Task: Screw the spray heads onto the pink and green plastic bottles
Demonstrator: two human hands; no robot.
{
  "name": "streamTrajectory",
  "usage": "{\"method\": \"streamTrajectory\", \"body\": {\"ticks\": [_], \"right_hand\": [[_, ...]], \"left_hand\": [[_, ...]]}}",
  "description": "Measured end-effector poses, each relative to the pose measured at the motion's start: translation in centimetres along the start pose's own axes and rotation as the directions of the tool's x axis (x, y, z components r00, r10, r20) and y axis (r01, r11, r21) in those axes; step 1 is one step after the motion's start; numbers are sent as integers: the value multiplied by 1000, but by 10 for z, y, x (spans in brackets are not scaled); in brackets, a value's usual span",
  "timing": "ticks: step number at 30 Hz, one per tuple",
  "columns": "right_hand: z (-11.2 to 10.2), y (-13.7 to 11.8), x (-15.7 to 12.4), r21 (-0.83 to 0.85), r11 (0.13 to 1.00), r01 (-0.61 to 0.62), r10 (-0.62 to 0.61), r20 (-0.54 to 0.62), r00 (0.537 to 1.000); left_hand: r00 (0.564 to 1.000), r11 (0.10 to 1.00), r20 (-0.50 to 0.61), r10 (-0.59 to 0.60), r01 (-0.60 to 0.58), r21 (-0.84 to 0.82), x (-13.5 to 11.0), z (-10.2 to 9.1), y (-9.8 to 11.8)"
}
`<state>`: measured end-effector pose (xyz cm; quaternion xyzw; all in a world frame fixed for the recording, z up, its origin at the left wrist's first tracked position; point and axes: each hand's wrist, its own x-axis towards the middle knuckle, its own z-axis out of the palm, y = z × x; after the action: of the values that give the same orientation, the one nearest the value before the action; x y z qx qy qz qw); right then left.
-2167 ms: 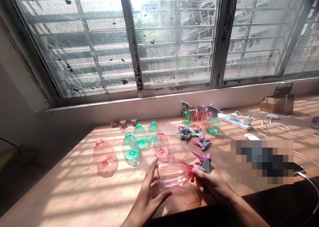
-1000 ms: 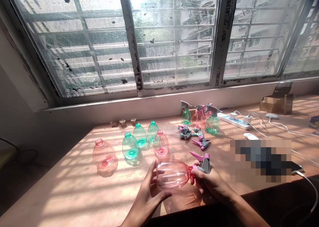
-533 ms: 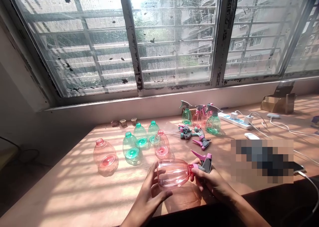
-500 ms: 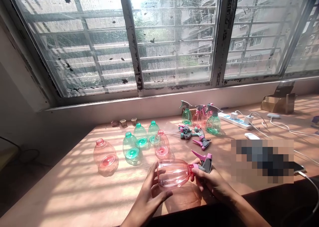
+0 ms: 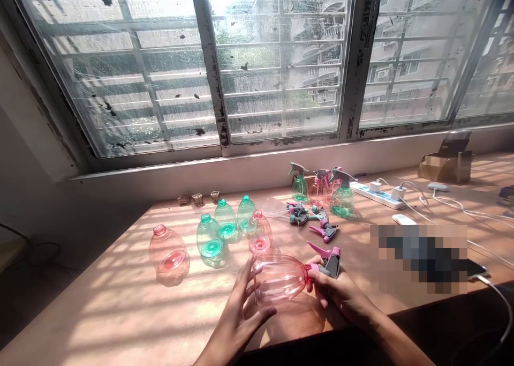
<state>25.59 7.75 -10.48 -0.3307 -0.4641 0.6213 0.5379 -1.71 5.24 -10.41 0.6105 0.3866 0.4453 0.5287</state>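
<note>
A clear pink spray bottle (image 5: 279, 280) lies sideways in the air above the table's front edge, its base to the left. My left hand (image 5: 241, 307) cups the base, the fingers at its far side and partly seen through the plastic, the thumb beneath. My right hand (image 5: 333, 288) is closed round the pink collar at the neck, thumb on top. The grey and pink spray head (image 5: 331, 261) sits at the bottle's mouth, its pink trigger pointing up and left. Just behind stands an open pink bottle (image 5: 260, 234), with no spray head.
Several headless bottles stand left, including a green bottle (image 5: 209, 237) and a pink bottle (image 5: 168, 251). Loose spray heads (image 5: 324, 229) lie behind my right hand. Complete spray bottles (image 5: 342, 200) stand near the wall. A power strip (image 5: 375, 194), cables and a blurred-out patch are at right.
Both hands keep their hold on the pink spray bottle, which has turned slightly. The whole view has shifted a little.
</note>
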Motion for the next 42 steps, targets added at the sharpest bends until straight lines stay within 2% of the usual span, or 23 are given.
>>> {"method": "streamTrajectory", "body": {"ticks": [5, 8, 11, 17, 24, 31, 37, 42], "right_hand": [[0, 2, 0, 5, 1000, -2, 2, -5, 1000], [-1, 3, 0, 9, 1000, -3, 3, -9, 1000], [-1, 3, 1, 11, 1000, 3, -3, -5, 1000], [-1, 5, 0, 13, 1000, 14, -14, -12, 1000], [0, 5, 1, 18, 1000, 19, -19, -8, 1000], [0, 5, 1, 8, 1000, 18, -18, -24, 1000], [2, 5, 0, 4, 1000, 11, -11, -21, 1000], [1, 4, 0, 3, 1000, 8, -8, -15, 1000]], "left_hand": [[998, 1000, 61, -1, 1, -7, 1, -2, -2], [998, 999, 45, 45, -45, 1, 3, -5, -13], [998, 999, 49, 32, -30, -40, 4, -5, -19], [994, 997, 80, 73, -73, -13, 4, -2, -6], [997, 1000, 83, 0, 1, -17, -3, -2, 2], [986, 998, 154, 70, -69, -16, 0, 1, 9], [988, 996, 151, -3, 17, -92, -3, 3, 13], [992, 997, 117, 49, -55, 54, -3, 0, 10]]}}
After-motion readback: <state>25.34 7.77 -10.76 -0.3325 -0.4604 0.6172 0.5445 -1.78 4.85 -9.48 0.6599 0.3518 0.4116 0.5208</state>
